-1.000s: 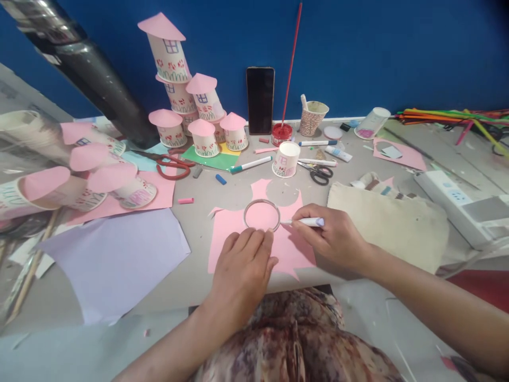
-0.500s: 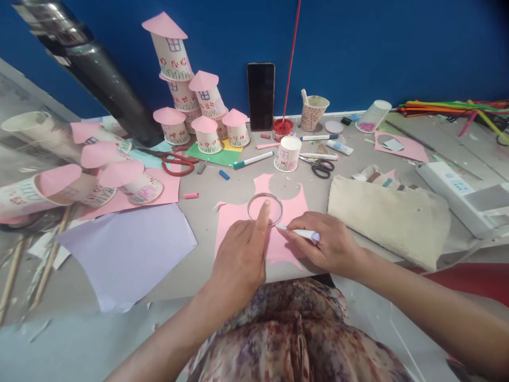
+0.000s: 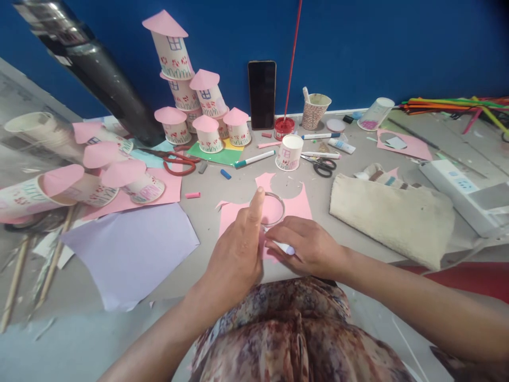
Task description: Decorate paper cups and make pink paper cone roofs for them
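A pink paper sheet [image 3: 299, 205] with cut-out edges lies on the grey table in front of me. A thin metal ring [image 3: 278, 204] rests flat on it. My left hand [image 3: 237, 249] presses the ring's left rim with its outstretched forefinger, the other fingers curled. My right hand [image 3: 308, 246] is closed on a white marker [image 3: 285, 248], whose tip sits at the ring's near edge.
Paper-cup houses with pink cone roofs [image 3: 199, 106] stand stacked at the back; more lie at left [image 3: 99, 170]. A lilac sheet [image 3: 131, 249], red scissors [image 3: 178, 159], black scissors [image 3: 322, 165], a phone [image 3: 261, 94], a cup [image 3: 289, 152], a cloth pouch [image 3: 393, 212] and a power strip [image 3: 457, 188] surround the work.
My left forefinger has stretched out and moved up onto the ring's left rim. My right hand with the marker has slid from the ring's right side round to its near edge.
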`<state>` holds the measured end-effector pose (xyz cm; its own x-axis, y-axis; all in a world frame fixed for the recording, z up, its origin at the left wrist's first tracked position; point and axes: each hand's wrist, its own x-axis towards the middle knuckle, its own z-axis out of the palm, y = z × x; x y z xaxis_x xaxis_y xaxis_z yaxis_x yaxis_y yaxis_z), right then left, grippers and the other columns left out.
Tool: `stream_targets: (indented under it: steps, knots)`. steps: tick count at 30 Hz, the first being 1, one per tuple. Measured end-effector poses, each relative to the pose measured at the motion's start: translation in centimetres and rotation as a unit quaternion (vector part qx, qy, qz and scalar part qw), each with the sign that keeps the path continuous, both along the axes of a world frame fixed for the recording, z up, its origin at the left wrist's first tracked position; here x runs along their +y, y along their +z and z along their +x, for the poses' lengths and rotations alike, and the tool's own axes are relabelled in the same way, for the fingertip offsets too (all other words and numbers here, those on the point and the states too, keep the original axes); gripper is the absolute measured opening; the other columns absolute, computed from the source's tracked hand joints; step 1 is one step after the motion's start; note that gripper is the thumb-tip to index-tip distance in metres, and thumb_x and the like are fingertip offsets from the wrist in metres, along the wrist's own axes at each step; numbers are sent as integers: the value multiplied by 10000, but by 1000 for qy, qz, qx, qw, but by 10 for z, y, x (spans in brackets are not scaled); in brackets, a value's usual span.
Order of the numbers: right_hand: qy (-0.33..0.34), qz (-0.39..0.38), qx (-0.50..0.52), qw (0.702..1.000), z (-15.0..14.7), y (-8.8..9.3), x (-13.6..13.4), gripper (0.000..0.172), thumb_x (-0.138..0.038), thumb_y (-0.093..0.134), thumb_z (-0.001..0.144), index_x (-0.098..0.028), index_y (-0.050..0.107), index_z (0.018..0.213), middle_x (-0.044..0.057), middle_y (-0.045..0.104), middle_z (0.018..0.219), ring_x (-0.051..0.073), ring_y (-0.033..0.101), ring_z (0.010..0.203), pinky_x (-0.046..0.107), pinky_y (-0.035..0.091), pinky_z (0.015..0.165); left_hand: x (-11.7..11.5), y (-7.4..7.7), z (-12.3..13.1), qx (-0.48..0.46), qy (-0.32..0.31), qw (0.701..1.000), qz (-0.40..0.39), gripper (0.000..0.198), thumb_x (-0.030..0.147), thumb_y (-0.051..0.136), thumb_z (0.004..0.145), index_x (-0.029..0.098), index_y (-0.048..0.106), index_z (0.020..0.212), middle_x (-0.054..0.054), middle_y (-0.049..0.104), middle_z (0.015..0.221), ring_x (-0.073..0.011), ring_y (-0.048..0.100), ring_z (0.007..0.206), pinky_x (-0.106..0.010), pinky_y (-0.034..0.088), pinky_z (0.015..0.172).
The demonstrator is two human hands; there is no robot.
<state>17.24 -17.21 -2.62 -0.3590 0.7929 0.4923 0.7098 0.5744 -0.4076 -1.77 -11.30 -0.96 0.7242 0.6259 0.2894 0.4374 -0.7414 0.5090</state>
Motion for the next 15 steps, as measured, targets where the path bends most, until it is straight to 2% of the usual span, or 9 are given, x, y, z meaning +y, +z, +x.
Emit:
stream_targets:
  steps: [3,5,7,10,12,15]
  knots:
    - [18,13,17,1000,2,4,-2,77,-216,590,1003,-202,664,1019,83,783,923,210,701,812,323,548,742,1,2,-1,5,-3,1000,3,850,31,398,917,229,22,1653,-153,659,1256,-239,670,1051,-385,571,837]
    - [4,31,44,999,10,13,-8,70,-234,650,978,-204,674,1037,59,791,886,195,699,757,308,540,697,1,4,-1,29,-9,1000,6,792,31,397,923,209,106,1637,-138,669,1223,-247,656,1034,-396,564,846]
    - [-39,39,59,997,21,25,-15,68,-225,690,953,-216,687,1021,43,793,844,186,707,717,300,533,667,0,5,0,75,-21,997,23,687,24,404,913,168,291,1575,-136,670,1183,-268,642,1012,-426,554,855]
    - [-123,9,64,990,39,43,-21,37,-216,673,951,-229,708,948,48,791,800,189,717,671,300,527,629,-4,4,3,141,-38,987,73,529,19,442,894,126,532,1404,-148,659,1157,-298,626,1009,-464,535,883]
    - [-168,-6,58,984,47,52,-21,68,-238,661,950,-241,723,922,63,804,833,214,738,700,319,539,641,-6,1,6,157,-44,981,104,470,19,474,884,108,596,1329,-152,656,1138,-304,614,1017,-467,521,904]
    - [-201,-22,54,978,54,59,-21,101,-281,654,944,-254,745,912,75,811,869,243,749,730,350,548,666,-9,-1,9,168,-48,976,129,421,20,506,865,70,631,1264,-160,653,1092,-312,597,1023,-470,505,924]
